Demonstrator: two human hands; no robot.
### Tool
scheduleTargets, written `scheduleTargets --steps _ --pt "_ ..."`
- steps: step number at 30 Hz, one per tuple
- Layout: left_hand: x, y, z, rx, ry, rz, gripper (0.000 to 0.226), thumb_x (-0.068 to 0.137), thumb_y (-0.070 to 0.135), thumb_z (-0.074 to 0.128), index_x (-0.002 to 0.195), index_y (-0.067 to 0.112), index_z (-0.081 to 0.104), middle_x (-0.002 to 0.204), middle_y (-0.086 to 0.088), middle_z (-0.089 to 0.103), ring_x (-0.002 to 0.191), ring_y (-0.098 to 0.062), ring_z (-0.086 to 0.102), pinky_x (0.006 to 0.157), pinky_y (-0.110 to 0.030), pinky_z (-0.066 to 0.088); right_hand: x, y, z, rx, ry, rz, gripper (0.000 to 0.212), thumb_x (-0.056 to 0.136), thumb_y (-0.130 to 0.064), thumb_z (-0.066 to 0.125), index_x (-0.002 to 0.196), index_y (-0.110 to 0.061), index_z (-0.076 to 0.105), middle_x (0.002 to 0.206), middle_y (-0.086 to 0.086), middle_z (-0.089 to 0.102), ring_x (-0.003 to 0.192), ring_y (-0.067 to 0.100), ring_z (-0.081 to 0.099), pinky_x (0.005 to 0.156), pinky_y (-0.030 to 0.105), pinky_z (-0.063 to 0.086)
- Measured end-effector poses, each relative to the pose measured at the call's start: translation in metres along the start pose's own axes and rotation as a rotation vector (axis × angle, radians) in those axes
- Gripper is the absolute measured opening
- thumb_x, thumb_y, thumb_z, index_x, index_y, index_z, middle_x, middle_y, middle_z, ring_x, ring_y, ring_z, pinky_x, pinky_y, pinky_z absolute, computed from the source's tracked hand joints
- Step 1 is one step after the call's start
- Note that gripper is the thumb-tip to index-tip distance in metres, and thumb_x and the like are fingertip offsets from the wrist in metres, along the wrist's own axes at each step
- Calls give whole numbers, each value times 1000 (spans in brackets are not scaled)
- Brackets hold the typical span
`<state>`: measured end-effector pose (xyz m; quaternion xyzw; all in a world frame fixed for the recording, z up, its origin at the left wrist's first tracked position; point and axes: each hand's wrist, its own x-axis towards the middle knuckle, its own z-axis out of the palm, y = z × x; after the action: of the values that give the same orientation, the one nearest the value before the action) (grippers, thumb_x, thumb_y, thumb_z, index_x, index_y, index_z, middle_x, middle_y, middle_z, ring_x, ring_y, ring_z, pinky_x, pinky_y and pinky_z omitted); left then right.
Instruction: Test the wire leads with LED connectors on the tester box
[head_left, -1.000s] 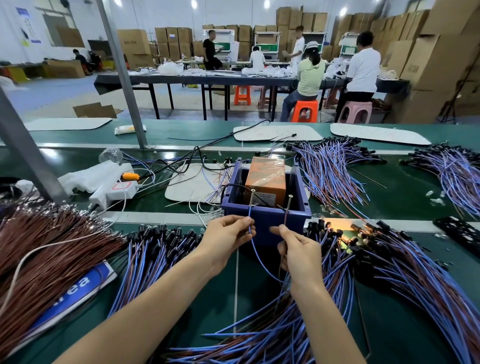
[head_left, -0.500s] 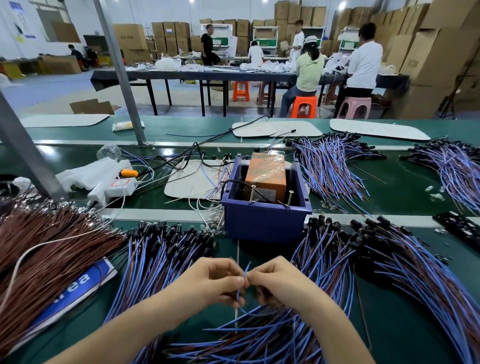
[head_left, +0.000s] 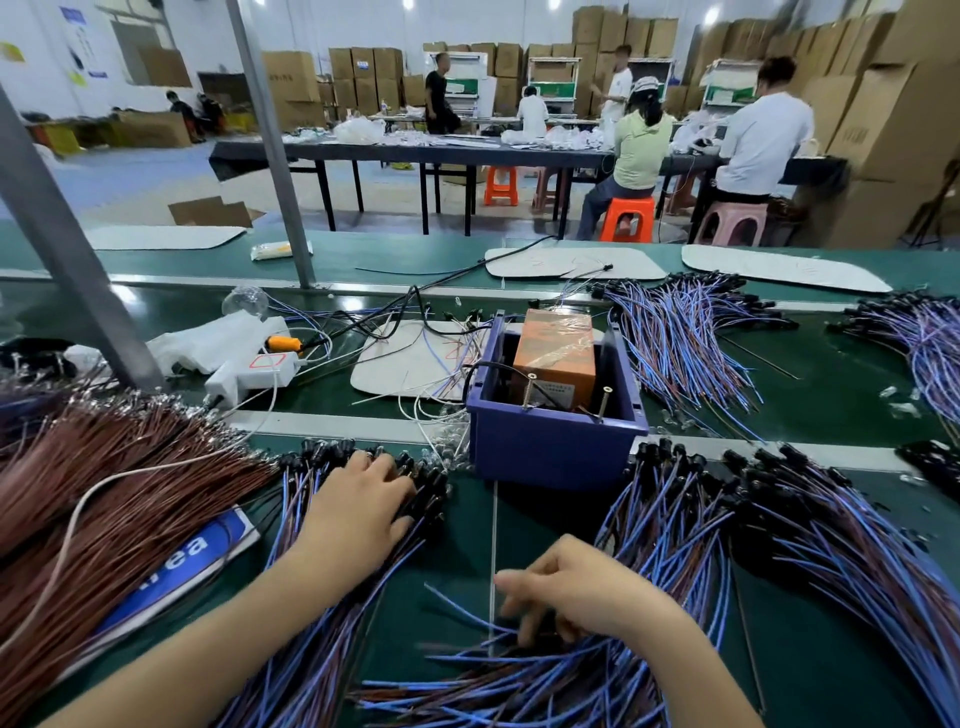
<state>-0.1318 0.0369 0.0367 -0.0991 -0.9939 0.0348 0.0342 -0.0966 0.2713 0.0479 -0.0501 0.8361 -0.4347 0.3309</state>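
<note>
Tester box (head_left: 556, 452): blue bin at centre frame, just above my hands, neither hand touching it. One orange unit (head_left: 556, 348) inside, two metal pins (head_left: 531, 389) upright at its near edge. Left hand (head_left: 358, 499): left of centre, palm down, fingers spread and laid on the black connector ends of the left bundle (head_left: 322, 675), gripping nothing. Right hand (head_left: 576, 592): lower centre, knuckles up, fingers curled down into the bare ends of the centre bundle (head_left: 519, 686). It is blurred, so I can't tell if a lead is pinched. Blue-and-brown lead heaps: five by my count. Those two, a lower-right heap (head_left: 831, 545), an upper heap (head_left: 680, 338) right of the box, and a right-edge heap (head_left: 924, 332); the lower ones merge, so the borders are soft. One brown wire heap (head_left: 104, 493) at left, partly over a blue-and-white card (head_left: 182, 561). One white power strip (head_left: 254, 369) left of the box. Four white pads (head_left: 405, 358) on the green belt (head_left: 457, 551): one beside the box, three along the far edge. Two grey posts (head_left: 67, 249) at upper left. Upper right: two people seated at a long dark table, one on an orange stool (head_left: 626, 218), one on a pink stool (head_left: 737, 223), with cardboard boxes stacked behind.
</note>
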Motion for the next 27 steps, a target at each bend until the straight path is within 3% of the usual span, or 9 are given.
scheduleTargets --steps 4,11,15,17,20,23,25,27 --pt "7 7 3 105 59 -47 32 95 35 45 126 29 48 124 4 49 119 -20 41 94 -33 32 3 0 0 -31 -48 -9 35 93 -43 59 82 -16 78 71 -5 73 42 4 47 46 14 39" --pt "-3 17 6 87 -21 -2 31 90 49 49 106 25 58 113 4 51 114 -20 42 94 -36 28 17 -2 9 107 203 -96 22 93 -28 62 90 -10 75 72 -2 70 44 6 50 45 20 42" --pt "-11 25 -1 119 -76 27 28 92 42 47 106 22 60 112 2 53 114 -21 46 98 -37 27 25 -13 28 218 225 -129 21 94 -20 58 90 -5 71 69 3 67 41 9 50 42 20 41" --pt "-13 27 -13 -82 19 40 21 92 39 48 97 24 61 99 7 53 102 -17 53 90 -31 34 24 -17 35 328 164 -104 22 97 -18 53 90 -4 70 65 3 66 41 10 50 41 20 40" --pt "-13 37 -39 -625 276 115 9 89 25 62 85 18 64 77 10 53 73 -9 53 68 -22 37 17 -24 37 518 -19 -79 24 98 -7 43 95 -4 67 68 8 70 43 13 52 42 21 41" --pt "-19 56 -69 -946 430 229 8 88 20 66 80 18 64 60 7 58 52 -3 49 53 -19 39 6 -35 36 697 -147 -185 25 91 4 40 98 -1 63 77 16 71 45 14 55 42 21 44" --pt "-23 66 -80 -1043 467 326 3 87 23 64 84 24 65 65 11 64 52 2 53 54 -15 42 -2 -38 32 816 -175 -307 22 84 2 48 85 -6 69 73 13 70 47 14 58 44 21 47" --pt "-24 73 -84 -1017 495 376 10 85 23 64 94 27 67 77 15 68 66 4 61 65 -10 45 -11 -37 28 837 -141 -419 19 79 -7 57 73 -13 74 67 5 68 50 14 59 47 21 48"
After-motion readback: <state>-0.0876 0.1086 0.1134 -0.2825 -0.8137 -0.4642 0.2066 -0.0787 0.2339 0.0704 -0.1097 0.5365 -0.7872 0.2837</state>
